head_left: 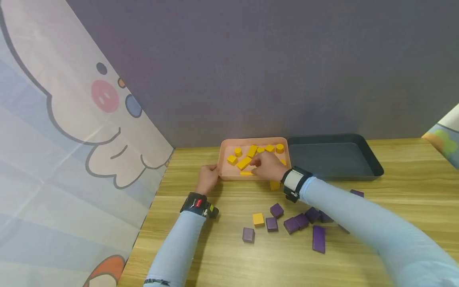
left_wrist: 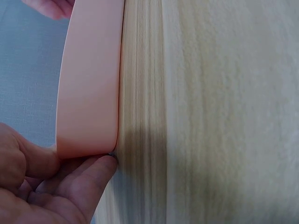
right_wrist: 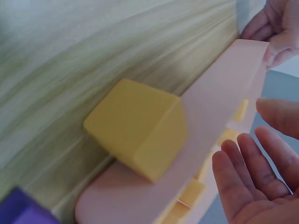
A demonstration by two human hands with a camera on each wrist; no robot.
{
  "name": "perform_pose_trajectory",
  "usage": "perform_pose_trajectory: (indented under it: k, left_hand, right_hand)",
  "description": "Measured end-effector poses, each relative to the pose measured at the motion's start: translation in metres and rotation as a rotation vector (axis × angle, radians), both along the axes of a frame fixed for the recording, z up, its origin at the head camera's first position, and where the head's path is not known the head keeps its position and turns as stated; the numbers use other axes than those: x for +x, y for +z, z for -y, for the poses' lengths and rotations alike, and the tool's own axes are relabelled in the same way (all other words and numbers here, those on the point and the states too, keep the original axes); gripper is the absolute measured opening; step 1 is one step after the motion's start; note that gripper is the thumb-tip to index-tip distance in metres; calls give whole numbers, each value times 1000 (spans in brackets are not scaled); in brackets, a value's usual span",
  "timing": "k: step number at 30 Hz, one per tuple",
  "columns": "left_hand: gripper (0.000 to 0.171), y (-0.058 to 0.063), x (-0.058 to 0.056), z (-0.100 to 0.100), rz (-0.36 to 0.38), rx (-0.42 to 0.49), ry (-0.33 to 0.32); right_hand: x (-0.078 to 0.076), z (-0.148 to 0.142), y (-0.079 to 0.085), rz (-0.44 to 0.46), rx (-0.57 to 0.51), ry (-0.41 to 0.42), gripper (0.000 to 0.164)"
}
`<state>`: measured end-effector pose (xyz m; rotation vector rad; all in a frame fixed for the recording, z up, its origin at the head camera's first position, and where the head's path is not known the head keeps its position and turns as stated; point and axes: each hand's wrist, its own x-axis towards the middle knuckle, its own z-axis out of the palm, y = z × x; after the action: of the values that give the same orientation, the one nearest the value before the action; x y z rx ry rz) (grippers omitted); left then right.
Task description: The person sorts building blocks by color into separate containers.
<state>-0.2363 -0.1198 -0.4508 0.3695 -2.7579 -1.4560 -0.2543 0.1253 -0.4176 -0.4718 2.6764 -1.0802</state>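
The left end of a pink tray [head_left: 226, 148] is held by my left hand [head_left: 207, 179]; in the left wrist view its thumb lies at the rim and the fingertips at the bottom corner. Yellow blocks [head_left: 244, 163] of several shapes, among them cylinders and bars, lie scattered inside. Over the tray's front right part is my right hand [head_left: 269, 166]. Its thumb and fingers are apart in the right wrist view, with nothing between them, above the yellow pieces. A yellow cube [right_wrist: 133, 123] stands on the table just outside the tray's front wall, below the right wrist.
A dark tray [head_left: 322, 157] adjoins the pink one on the right, with a grey wall [head_left: 265, 71] behind both. On the table nearer me lie another yellow cube [head_left: 258, 220], several purple cubes [head_left: 271, 224] and a flat purple bar [head_left: 318, 239]. My right forearm crosses over some purple blocks.
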Motion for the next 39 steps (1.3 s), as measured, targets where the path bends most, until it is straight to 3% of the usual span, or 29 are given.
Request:
perform_pose_trajectory:
  k: [7, 12, 16, 20, 28, 39]
  left_hand:
    - [34, 0, 1, -2, -5, 2, -2]
    - [36, -1, 1, -1, 9, 4, -1]
    - [36, 1, 3, -2, 14, 2, 8]
    - [36, 2, 5, -3, 17, -3, 13]
    - [38, 1, 5, -4, 46, -1, 21]
    - [38, 1, 4, -4, 25, -6, 18]
  right_hand:
    - [25, -33, 11, -177, 69, 99, 32]
    - [46, -59, 9, -360, 302, 270, 47]
    - [62, -74, 6, -442, 439, 409, 66]
    - [74, -84, 2, -429, 486, 475, 75]
    - [82, -93, -9, -330, 535, 537, 72]
    - [82, -95, -14, -341, 492, 533, 65]
